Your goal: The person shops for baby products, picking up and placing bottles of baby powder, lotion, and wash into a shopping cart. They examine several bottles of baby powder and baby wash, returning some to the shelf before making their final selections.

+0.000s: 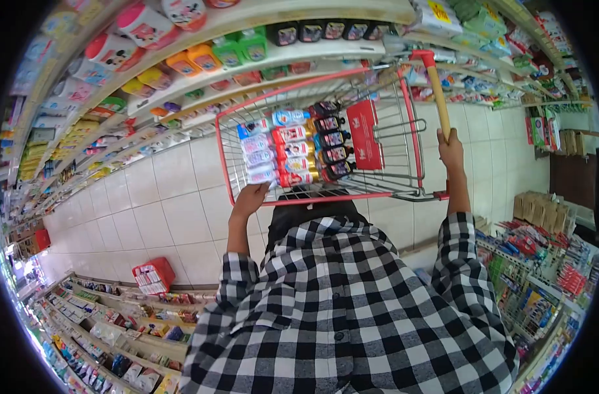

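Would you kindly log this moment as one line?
left hand: at shopping cart rim, near white bottle | right hand: gripping cart handle | contents: bottles in rows

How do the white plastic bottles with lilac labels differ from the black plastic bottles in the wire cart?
The black bottles stand beside the flat red panel; the white bottles are farther from it. The left hand touches a white bottle, but no black one. Both sit inside the cart.

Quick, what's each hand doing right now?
Left hand: by a white bottle in the cart; can't tell if it's holding it.
Right hand: closed around the yellow handle.
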A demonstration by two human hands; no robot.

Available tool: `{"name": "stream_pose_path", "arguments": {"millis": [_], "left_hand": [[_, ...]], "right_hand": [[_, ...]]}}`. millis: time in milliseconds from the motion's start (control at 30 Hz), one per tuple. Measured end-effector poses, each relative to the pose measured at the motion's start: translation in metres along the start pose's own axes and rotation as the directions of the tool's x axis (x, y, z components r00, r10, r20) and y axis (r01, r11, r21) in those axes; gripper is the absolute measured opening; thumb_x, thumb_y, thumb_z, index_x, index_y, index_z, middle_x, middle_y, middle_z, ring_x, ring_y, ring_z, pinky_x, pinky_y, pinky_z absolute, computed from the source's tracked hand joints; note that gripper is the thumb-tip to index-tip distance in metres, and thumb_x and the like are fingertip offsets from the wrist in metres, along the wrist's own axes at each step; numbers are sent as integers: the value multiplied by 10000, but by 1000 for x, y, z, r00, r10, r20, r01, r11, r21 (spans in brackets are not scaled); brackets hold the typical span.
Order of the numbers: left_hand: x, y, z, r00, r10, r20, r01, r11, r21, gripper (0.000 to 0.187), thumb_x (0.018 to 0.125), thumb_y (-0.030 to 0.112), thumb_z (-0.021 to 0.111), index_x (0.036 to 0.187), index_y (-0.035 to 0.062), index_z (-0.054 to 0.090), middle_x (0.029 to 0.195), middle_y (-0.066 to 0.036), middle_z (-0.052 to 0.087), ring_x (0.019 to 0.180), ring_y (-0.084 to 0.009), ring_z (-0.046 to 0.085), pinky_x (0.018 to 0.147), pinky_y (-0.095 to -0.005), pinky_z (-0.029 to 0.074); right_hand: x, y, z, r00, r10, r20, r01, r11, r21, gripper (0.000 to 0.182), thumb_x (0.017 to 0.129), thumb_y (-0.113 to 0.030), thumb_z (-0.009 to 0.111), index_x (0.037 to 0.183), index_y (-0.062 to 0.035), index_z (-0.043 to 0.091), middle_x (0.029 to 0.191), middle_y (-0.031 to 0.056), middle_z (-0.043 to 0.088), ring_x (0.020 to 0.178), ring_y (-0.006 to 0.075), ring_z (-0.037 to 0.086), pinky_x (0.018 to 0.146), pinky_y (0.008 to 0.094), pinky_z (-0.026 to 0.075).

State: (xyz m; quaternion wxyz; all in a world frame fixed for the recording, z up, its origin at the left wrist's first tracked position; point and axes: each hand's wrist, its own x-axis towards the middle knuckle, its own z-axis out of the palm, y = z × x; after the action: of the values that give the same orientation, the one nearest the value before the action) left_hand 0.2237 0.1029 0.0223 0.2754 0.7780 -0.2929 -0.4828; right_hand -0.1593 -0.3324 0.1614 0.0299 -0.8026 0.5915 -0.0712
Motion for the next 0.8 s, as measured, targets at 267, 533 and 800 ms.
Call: {"name": "stream_pose_path", "arguments": {"millis": [267, 533, 800], "left_hand": [[144, 28, 132, 930, -82, 359, 40, 992, 122, 472, 915, 398, 543, 1170, 8, 615, 1057, -173, 671, 996, -299, 628, 890, -362, 468], [188, 31, 234, 938, -111, 328, 65, 987, 149, 509, 800, 431, 621, 1116, 32, 634, 1050, -225, 659, 1011, -371, 624, 878, -418, 490], [196, 31, 235, 950, -213, 228, 228, 973, -43, 352, 836, 285, 683, 957, -45, 656, 713, -118, 665, 642, -196, 647, 618, -326, 499]], "right_hand": [[13, -13, -23, 876, 153, 458, -424, 698, 577, 493, 943, -554, 461, 819, -78, 494, 541, -34, 398, 407, 55, 396, 346, 233, 354], [15, -9, -18, 868, 164, 469, -461, 617, 638, 499, 913, -549, 526, 789, -66, 501, 520, -36, 398, 409, 49, 383, 358, 232, 323], [17, -8, -15, 884, 156, 442, -428, 650, 628, 494, 925, -537, 515, 805, -59, 542, 517, -27, 408, 405, 57, 382, 378, 230, 327]]}}
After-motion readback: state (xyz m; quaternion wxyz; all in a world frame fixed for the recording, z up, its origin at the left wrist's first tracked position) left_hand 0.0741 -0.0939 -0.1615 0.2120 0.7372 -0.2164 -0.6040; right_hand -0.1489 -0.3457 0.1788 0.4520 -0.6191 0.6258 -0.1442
